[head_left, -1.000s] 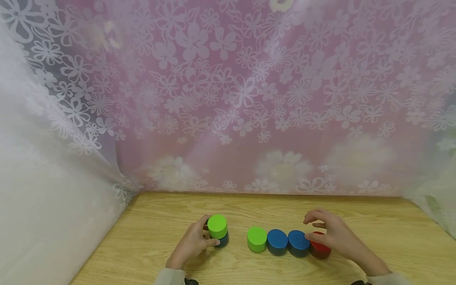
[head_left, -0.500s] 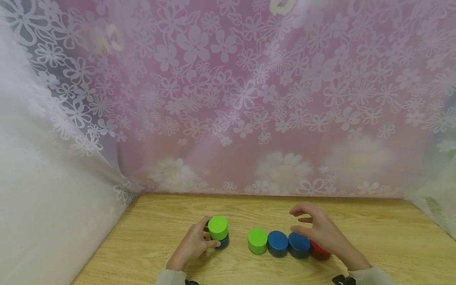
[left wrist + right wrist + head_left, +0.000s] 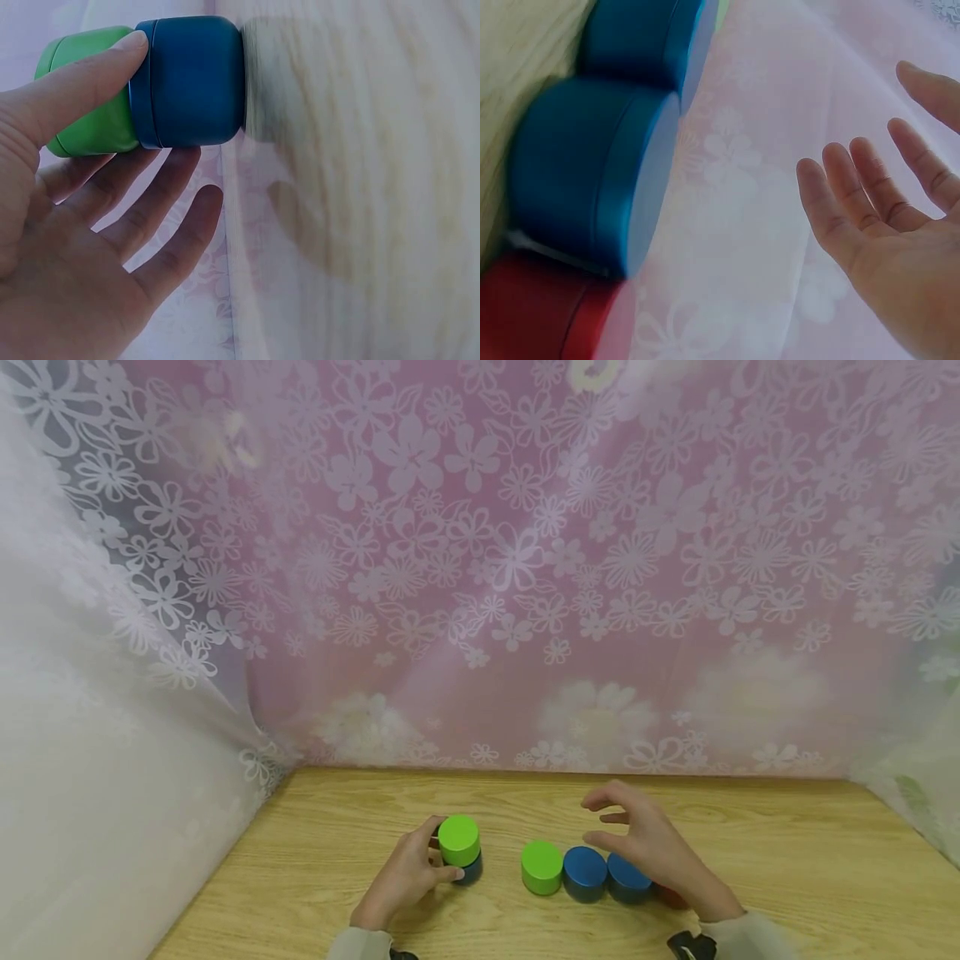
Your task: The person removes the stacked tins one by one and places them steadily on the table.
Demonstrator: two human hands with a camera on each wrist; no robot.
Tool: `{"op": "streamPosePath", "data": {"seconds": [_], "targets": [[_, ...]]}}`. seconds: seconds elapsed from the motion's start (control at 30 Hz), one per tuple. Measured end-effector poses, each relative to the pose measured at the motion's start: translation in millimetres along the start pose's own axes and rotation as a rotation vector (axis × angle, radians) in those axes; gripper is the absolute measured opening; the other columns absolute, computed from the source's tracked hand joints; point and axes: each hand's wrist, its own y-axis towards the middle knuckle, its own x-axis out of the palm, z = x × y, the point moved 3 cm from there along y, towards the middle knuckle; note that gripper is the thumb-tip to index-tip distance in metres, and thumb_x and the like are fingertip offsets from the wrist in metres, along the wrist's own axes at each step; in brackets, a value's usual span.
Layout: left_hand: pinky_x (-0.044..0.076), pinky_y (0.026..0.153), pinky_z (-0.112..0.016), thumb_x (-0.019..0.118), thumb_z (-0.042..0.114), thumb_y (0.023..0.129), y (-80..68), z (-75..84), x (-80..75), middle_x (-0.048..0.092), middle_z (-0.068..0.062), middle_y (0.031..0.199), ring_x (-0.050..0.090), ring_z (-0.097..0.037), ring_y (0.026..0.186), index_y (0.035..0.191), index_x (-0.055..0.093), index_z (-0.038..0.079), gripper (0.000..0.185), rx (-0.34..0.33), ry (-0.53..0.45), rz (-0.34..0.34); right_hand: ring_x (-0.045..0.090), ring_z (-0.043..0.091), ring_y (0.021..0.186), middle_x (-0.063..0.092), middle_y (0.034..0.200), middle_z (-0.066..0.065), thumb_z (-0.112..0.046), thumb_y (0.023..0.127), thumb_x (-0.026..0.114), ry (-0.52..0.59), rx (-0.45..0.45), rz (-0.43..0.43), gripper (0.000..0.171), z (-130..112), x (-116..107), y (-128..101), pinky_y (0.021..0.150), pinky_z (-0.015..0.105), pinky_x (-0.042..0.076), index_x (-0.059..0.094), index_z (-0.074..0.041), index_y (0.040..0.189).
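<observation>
Two round lidded tins are stacked at the left of the row: a green tin (image 3: 459, 837) on top of a blue tin (image 3: 196, 81). My left hand (image 3: 407, 872) grips this stack, thumb across the seam between the tins and fingers on the far side; the blue one stands on the tabletop. My right hand (image 3: 651, 845) hovers over the row's right part with fingers spread and loosely bent, holding nothing. Beneath it is a blue tin (image 3: 585, 176), and a red tin (image 3: 544, 311) is mostly covered by the hand in the head view.
Left of those in the row stand a second blue tin (image 3: 585, 873) and a loose green tin (image 3: 542, 867), side by side. A gap separates the row from the stack. Flowered pink curtain (image 3: 480, 610) hangs behind the wooden table (image 3: 360, 793); white cloth (image 3: 112, 793) hangs at left.
My right hand has moved left from above the red tin, past the right-hand blue tin's top. My left hand and the stack have stayed in place.
</observation>
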Motion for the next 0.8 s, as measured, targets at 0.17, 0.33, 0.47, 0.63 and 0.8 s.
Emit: {"op": "streamPosePath", "data": {"seconds": [0.17, 0.33, 0.47, 0.63, 0.8], "targets": [[0.057, 0.085, -0.053, 0.084, -0.003, 0.081, 0.5, 0.1, 0.0, 0.062, -0.022, 0.121, 0.065, -0.04, 0.103, 0.139, 0.05, -0.004, 0.067, 0.001, -0.003, 0.001, 0.063, 0.027, 0.101, 0.065, 0.112, 0.01, 0.0, 0.086, 0.079, 0.023, -0.005, -0.013, 0.029, -3.4, 9.0, 6.4, 0.084, 0.051, 0.058, 0.067, -0.004, 0.111], [0.057, 0.084, -0.051, 0.085, -0.003, 0.079, 0.6, 0.1, 0.2, 0.061, -0.022, 0.124, 0.065, -0.037, 0.101, 0.141, 0.048, -0.004, 0.072, -0.012, -0.002, 0.001, 0.062, 0.031, 0.101, 0.065, 0.112, 0.012, 0.0, 0.085, 0.08, 0.048, -0.023, -0.019, 0.029, -8.6, 18.3, 13.9, 0.083, 0.046, 0.059, 0.067, -0.003, 0.111], [0.056, 0.085, -0.049, 0.086, -0.004, 0.078, 0.7, -0.7, 0.4, 0.058, -0.022, 0.126, 0.064, -0.036, 0.102, 0.142, 0.046, -0.006, 0.076, -0.022, -0.02, -0.015, 0.062, 0.034, 0.103, 0.064, 0.113, 0.014, -0.003, 0.086, 0.081, 0.07, -0.026, -0.041, 0.029, -11.8, 26.4, 19.3, 0.085, 0.047, 0.058, 0.066, -0.003, 0.112], [0.057, 0.086, -0.047, 0.085, -0.002, 0.08, 0.1, -4.7, -0.4, 0.059, -0.019, 0.122, 0.064, -0.038, 0.104, 0.141, 0.046, -0.008, 0.073, -0.045, -0.041, -0.033, 0.061, 0.038, 0.105, 0.064, 0.113, 0.015, -0.003, 0.087, 0.079, 0.09, -0.031, -0.073, 0.029, -11.9, 37.7, 25.9, 0.086, 0.053, 0.057, 0.066, -0.001, 0.113], [0.056, 0.088, -0.05, 0.084, -0.001, 0.081, -0.7, -6.8, -1.3, 0.061, -0.017, 0.12, 0.064, -0.038, 0.104, 0.137, 0.05, -0.01, 0.066, -0.073, -0.039, -0.045, 0.061, 0.036, 0.105, 0.064, 0.113, 0.014, -0.002, 0.086, 0.079, 0.112, -0.029, -0.092, 0.029, -12.5, 49.4, 31.5, 0.086, 0.05, 0.058, 0.066, -0.001, 0.113]]}}
